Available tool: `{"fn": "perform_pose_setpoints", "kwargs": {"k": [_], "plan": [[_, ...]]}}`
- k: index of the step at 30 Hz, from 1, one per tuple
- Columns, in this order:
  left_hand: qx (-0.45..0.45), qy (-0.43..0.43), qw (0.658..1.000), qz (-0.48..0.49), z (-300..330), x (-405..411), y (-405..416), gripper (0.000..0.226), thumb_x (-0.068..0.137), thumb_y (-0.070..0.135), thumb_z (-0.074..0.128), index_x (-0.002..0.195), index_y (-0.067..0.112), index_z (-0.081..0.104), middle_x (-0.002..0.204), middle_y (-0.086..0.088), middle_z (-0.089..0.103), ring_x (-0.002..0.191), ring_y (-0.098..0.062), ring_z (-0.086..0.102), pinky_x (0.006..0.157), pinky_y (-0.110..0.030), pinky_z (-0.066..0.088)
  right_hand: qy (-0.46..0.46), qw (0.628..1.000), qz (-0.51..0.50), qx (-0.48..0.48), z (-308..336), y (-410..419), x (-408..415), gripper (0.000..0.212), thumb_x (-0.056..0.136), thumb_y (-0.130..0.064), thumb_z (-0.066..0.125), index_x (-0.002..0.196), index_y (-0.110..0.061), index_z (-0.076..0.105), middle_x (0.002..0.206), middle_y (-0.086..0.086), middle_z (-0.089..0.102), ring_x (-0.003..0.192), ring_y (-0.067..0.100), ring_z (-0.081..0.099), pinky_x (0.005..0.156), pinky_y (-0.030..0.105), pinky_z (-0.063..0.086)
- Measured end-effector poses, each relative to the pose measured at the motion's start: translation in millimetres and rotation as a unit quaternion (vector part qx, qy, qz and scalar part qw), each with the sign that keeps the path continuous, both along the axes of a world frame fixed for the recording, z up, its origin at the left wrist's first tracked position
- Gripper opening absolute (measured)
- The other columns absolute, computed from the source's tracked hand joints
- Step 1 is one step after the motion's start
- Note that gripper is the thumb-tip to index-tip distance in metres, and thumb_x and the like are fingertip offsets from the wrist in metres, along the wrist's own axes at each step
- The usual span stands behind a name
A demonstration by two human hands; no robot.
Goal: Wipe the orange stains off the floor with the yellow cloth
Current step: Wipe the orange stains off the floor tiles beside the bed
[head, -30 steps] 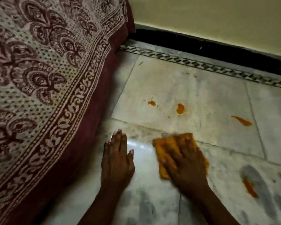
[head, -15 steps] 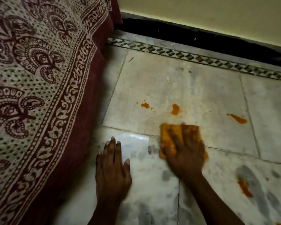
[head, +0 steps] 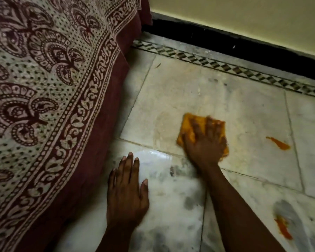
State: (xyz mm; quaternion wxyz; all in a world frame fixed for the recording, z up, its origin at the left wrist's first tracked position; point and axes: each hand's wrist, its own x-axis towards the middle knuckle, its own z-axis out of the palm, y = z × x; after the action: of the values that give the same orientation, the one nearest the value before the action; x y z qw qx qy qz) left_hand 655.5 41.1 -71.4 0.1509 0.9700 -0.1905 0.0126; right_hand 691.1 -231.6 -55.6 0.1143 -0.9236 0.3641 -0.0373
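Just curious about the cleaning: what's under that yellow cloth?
The right hand presses the yellow cloth flat on the pale floor tile. Whatever lies beneath it, stain or clean tile, is covered.

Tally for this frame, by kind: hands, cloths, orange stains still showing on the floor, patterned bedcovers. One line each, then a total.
Hands: 2, the left hand flat on the floor, the right hand pressing on the cloth
Yellow cloth: 1
Orange stains in view: 2, far stain and near stain
Patterned bedcover: 1
Total: 6
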Motion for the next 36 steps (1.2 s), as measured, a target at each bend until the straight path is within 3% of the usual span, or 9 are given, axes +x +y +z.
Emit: {"fn": "perform_pose_setpoints", "kwargs": {"k": [4,13,15,18,20,23,29,32,36], "plan": [[-0.009,-0.015,1.000,-0.004,-0.1,1.5,0.6,0.069,0.097,0.041,0.043,0.160,0.015,0.040,0.173,-0.005,0.029,0.160,-0.023,0.028,0.125,-0.051,0.031,-0.017,0.983,-0.165,0.085,11.0,14.2,98.3,0.070,0.098,-0.069,0.032,0.163,-0.047,0.022,0.177,0.008,-0.004,0.161,0.044,-0.007,0.121,0.075,-0.005],[-0.011,-0.002,1.000,-0.001,1.5,1.2,0.4,0.068,0.100,0.043,0.041,0.162,0.014,0.037,0.173,-0.005,0.028,0.160,-0.023,0.029,0.125,-0.051,0.031,-0.119,0.908,0.397,-0.057,-6.0,52.7,-29.1,0.055,0.100,-0.063,0.050,0.153,-0.049,0.047,0.170,0.003,0.035,0.160,0.030,0.027,0.120,0.058,0.031],[-0.010,0.002,1.000,0.002,0.6,1.5,0.5,0.068,0.100,0.043,0.041,0.162,0.015,0.037,0.174,-0.004,0.026,0.161,-0.022,0.026,0.127,-0.050,0.029,-0.124,0.954,0.261,-0.083,-11.5,11.0,-30.2,0.053,0.101,-0.062,0.048,0.149,-0.041,0.057,0.161,0.011,0.049,0.151,0.037,0.043,0.113,0.059,0.042],[-0.010,-0.007,1.000,-0.002,0.5,0.4,-0.7,0.068,0.099,0.042,0.041,0.162,0.014,0.037,0.174,-0.004,0.026,0.161,-0.022,0.024,0.127,-0.049,0.028,-0.030,0.993,-0.117,0.003,-2.0,-11.6,34.8,0.067,0.098,-0.070,0.028,0.160,-0.046,0.034,0.175,0.008,0.018,0.162,0.039,0.012,0.124,0.070,0.012],[-0.004,-0.016,1.000,-0.007,-1.4,1.1,-0.7,0.068,0.099,0.041,0.040,0.161,0.012,0.038,0.173,-0.006,0.028,0.161,-0.023,0.026,0.127,-0.050,0.030,-0.022,0.984,-0.165,0.065,4.0,5.4,85.4,0.071,0.098,-0.066,0.024,0.165,-0.041,0.022,0.177,0.011,0.003,0.161,0.044,0.000,0.122,0.075,-0.001],[-0.013,-0.028,0.999,-0.006,-1.9,1.0,0.5,0.068,0.099,0.041,0.041,0.160,0.011,0.040,0.172,-0.007,0.032,0.158,-0.025,0.031,0.126,-0.050,0.032,-0.027,0.996,0.076,0.025,-4.5,66.9,113.0,0.063,0.104,-0.060,0.028,0.164,-0.040,0.022,0.177,0.011,0.007,0.160,0.047,0.006,0.122,0.073,0.001],[-0.033,-0.014,0.999,0.001,-2.2,1.6,-0.5,0.067,0.099,0.042,0.043,0.157,0.009,0.045,0.168,-0.010,0.038,0.156,-0.027,0.036,0.127,-0.050,0.030,-0.074,0.897,0.433,-0.057,-11.5,72.0,-20.5,0.052,0.106,-0.061,0.035,0.157,-0.053,0.036,0.175,-0.004,0.021,0.164,0.028,0.012,0.124,0.061,0.020],[-0.023,-0.001,1.000,0.002,-2.6,0.9,1.1,0.070,0.099,0.043,0.041,0.162,0.012,0.037,0.173,-0.006,0.030,0.159,-0.023,0.030,0.128,-0.047,0.026,-0.089,0.963,0.245,-0.074,-17.1,20.7,-26.2,0.055,0.102,-0.061,0.037,0.152,-0.044,0.050,0.168,0.009,0.038,0.157,0.038,0.032,0.117,0.065,0.033],[-0.029,-0.010,1.000,-0.003,-2.0,1.6,-0.1,0.070,0.099,0.041,0.042,0.162,0.013,0.036,0.173,-0.004,0.029,0.160,-0.021,0.028,0.128,-0.047,0.025,-0.014,0.991,-0.126,0.052,7.5,13.1,80.2,0.066,0.100,-0.066,0.030,0.162,-0.045,0.027,0.177,0.006,0.006,0.162,0.042,0.003,0.122,0.074,0.003]]}}
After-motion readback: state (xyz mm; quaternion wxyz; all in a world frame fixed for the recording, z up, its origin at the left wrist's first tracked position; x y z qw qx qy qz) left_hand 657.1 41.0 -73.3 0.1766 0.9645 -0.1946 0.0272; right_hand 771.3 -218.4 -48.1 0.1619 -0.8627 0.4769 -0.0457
